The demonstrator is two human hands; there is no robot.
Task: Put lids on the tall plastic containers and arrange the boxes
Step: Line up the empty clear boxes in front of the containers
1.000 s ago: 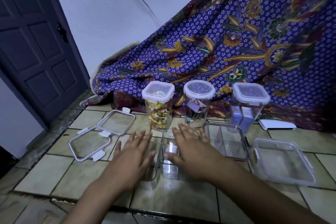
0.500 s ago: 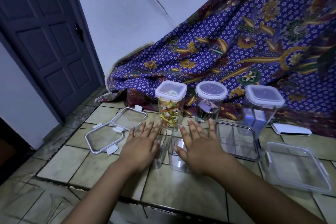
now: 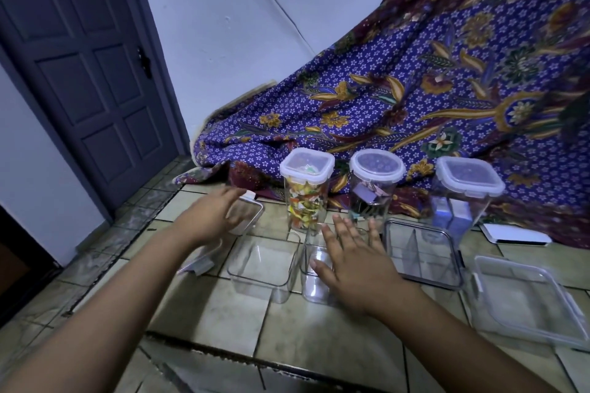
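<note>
Both hands spread above clear plastic boxes on a glossy tiled floor; three tall containers stand lidded behind.
The square tall container holds crumpled coloured bits, the round tall container small dark clips, the wide tall container pale blue blocks; each wears a translucent white-rimmed lid, in a row before a draped floral batik cloth; nearer lie a square clear box, a narrow clear box, a dark-rimmed divided box and a flat clear tray; the left hand, blurred, has its grip apart with fingers extended over a loose clasp lid, contact unclear; the right hand lies flat, grip apart and holding nothing, fingers straight above the narrow clear box, whether touching I cannot tell.
</note>
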